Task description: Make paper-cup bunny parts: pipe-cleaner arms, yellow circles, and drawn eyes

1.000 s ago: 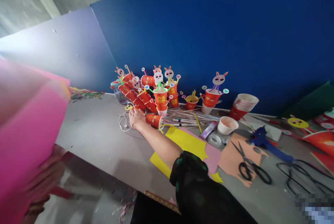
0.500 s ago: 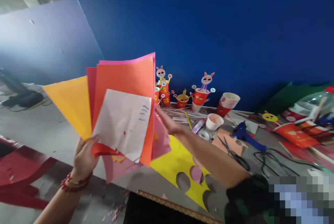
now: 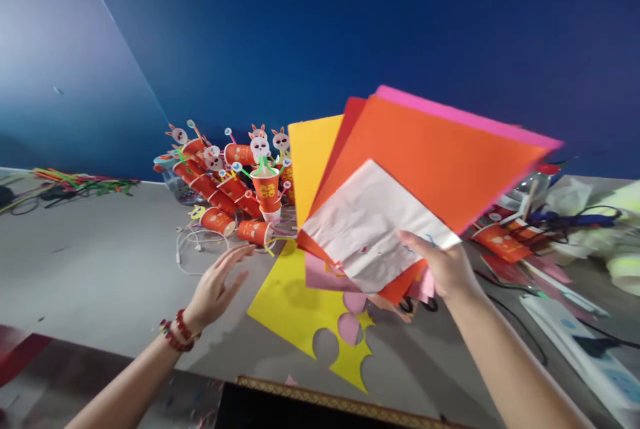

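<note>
My right hand (image 3: 445,269) grips a fanned bundle of paper sheets near its lower right corner, thumb on top. In front lies a creased white sheet (image 3: 370,222); behind it are an orange sheet (image 3: 425,142), a pink one (image 3: 465,119), a red one (image 3: 345,142) and a yellow one (image 3: 313,156). Held up over the table, the bundle hides part of the things behind it. My left hand (image 3: 217,289) is open and empty, fingers stretched toward the red cups. Below the bundle, a yellow sheet (image 3: 285,302) with round cut-outs lies on the table.
Several red paper cups (image 3: 215,196) with rabbit faces stand or lean at the back. A white cable (image 3: 200,249) lies before them. Pipe cleaners (image 3: 85,182) are at far left. On the right are a power strip (image 3: 580,349), black cords and a tipped red cup (image 3: 500,239).
The paper bundle has gone from my left hand to my right and moved rightward. My left hand has let go and opened. The view has turned left, showing more cups.
</note>
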Tool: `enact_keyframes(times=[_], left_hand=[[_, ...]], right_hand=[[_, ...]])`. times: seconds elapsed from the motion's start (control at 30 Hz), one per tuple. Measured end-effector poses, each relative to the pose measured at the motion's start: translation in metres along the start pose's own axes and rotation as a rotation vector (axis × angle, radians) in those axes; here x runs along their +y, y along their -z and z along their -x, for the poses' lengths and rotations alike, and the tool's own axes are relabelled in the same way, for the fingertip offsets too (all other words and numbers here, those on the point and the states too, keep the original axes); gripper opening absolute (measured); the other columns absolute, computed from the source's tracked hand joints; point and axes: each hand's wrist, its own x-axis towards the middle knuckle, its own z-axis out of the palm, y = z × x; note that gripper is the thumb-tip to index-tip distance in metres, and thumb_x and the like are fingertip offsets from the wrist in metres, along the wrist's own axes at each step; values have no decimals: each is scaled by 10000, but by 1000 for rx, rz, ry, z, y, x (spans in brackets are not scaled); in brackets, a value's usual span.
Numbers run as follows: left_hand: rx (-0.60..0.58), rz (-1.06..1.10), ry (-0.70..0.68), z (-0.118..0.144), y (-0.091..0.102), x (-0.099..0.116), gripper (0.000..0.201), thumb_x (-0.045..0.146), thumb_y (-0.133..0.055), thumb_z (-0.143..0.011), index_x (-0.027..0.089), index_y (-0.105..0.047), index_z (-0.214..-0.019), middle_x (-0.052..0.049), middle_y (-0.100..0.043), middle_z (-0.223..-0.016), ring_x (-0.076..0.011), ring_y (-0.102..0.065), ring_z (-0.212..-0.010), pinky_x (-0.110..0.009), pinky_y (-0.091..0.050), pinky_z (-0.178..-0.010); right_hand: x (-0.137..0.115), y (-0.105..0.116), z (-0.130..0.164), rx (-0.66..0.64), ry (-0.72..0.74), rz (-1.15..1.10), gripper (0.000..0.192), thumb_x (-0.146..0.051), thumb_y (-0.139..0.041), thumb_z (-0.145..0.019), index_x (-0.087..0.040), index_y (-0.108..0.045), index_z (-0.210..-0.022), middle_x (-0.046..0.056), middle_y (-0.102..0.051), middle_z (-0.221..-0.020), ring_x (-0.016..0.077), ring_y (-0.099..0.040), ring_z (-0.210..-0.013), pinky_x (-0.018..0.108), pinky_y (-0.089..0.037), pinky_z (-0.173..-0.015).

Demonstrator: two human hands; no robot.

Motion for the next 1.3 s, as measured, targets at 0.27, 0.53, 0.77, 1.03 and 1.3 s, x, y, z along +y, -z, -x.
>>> enact_keyframes(times=[0.27,0.53,0.77,1.03,1.3], left_hand=[[-98,-667,165,44,59,-128,474,480,-444,-937,194,-614,-1275,-121,-585,-1391,-289,-550,-1280,-425,-449,-1070],[205,-658,111,2,68,-79,358,387,-382,-980,167,-660,-1036,-144,-625,-1250,-294,-591,-1181,-459,-471,-1017],[245,-605,-105,-43,23,33,271,341,-606,-893,239,-640,-1142,-101,-617,-1279,-312,-559,-1211,-475,-424,-1045],[36,-640,69,7,13,-27,624,502,-568,-901,246,-410,-1447,-143,-460,-1480,-348,-431,-1366,-487,-442,-1050],[-83,-885,144,29,59,-111,379,297,-411,-965,244,-612,-1283,-136,-328,-1582,-366,-377,-1402,-535,-448,-1028]], right_hand=[[16,15,15,-41,72,61,368,-373,-814,-746,-223,-727,-1072,33,-777,-960,310,-652,-1138,487,-448,-1069],[36,-7,27,-142,-105,27,443,-440,-835,-703,-189,-735,-1054,77,-767,-1055,334,-664,-1114,484,-488,-1034],[32,-30,36,-181,-327,-79,411,-459,-830,-685,-236,-758,-1023,55,-765,-1090,338,-680,-1096,452,-561,-956],[51,-16,37,-66,-278,-52,375,-386,-873,-656,-145,-760,-921,102,-764,-1069,356,-669,-1110,471,-531,-993],[52,-20,38,-19,-299,-98,433,-383,-887,-626,-161,-755,-973,108,-764,-1067,354,-677,-1091,466,-553,-958]])
